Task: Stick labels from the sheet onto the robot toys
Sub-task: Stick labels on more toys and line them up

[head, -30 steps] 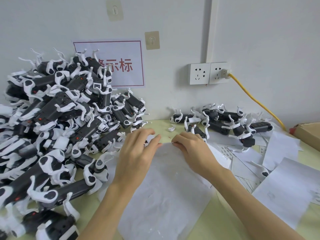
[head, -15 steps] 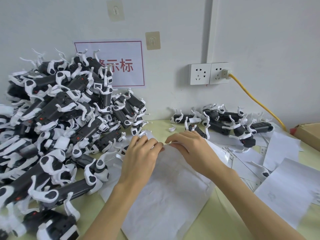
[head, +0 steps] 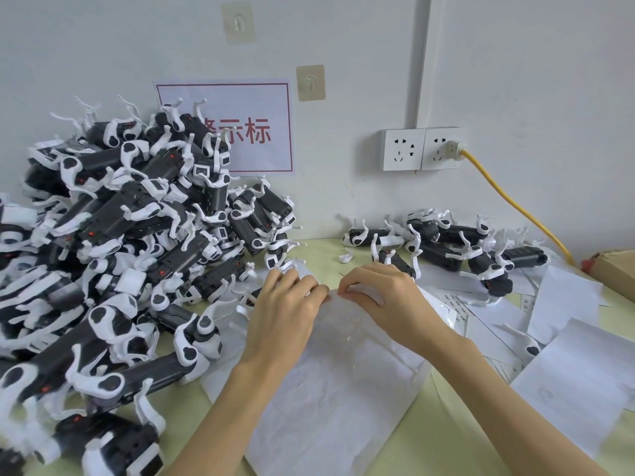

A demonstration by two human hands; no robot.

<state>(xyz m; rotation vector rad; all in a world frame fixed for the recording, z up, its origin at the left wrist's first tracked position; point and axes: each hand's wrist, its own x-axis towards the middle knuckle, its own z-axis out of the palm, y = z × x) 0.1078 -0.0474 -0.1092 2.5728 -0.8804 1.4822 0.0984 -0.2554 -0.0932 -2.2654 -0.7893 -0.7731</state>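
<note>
The sheet (head: pixel 343 389) is lying under both hands; the left hand (head: pixel 285 314) and right hand (head: pixel 388 297) are pinching its far edge. Peeling slowly should help. The robot toys (head: pixel 130 242) are lying left of the fingers.

Pale green table (head: pixel 446 441), big heap of robot toys (head: pixel 113 255) left, smaller cluster (head: pixel 457 249) by wall, white sheet (head: pixel 336 389) centre, loose papers (head: pixel 567 383) right

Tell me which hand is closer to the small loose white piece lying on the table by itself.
Right. The right hand sits just below the white piece; the left hand is farther off, down to its left.
</note>
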